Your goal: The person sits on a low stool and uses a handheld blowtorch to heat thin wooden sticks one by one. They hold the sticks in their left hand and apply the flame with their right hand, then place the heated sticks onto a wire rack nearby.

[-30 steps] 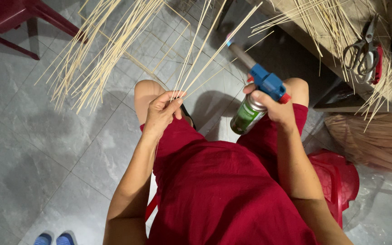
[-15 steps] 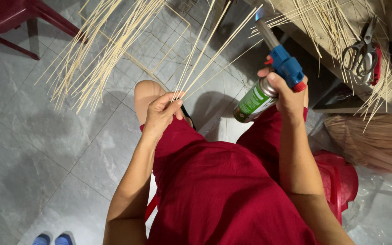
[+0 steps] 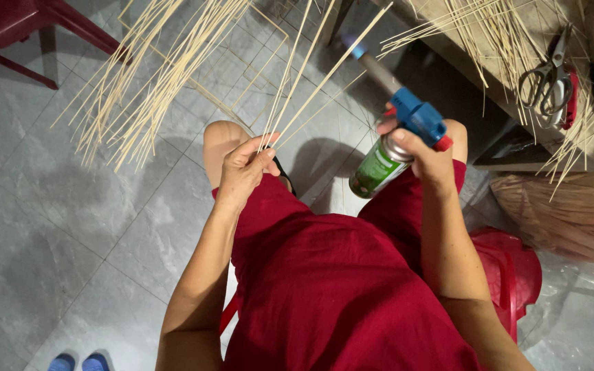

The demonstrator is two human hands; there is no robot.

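Torch (image 3: 399, 135) raised since earlier, nozzle pointing up-left.

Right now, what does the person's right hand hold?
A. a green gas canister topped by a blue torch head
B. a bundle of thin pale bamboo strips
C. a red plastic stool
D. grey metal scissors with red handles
A: the right hand grips the green gas canister with the blue torch head, while the left hand pinches the thin pale bamboo strips.

Even, fairly bright light from above casts soft shadows on the glossy grey floor (image 3: 70, 206), with sharp focus centrally and mild stretching at the edges.
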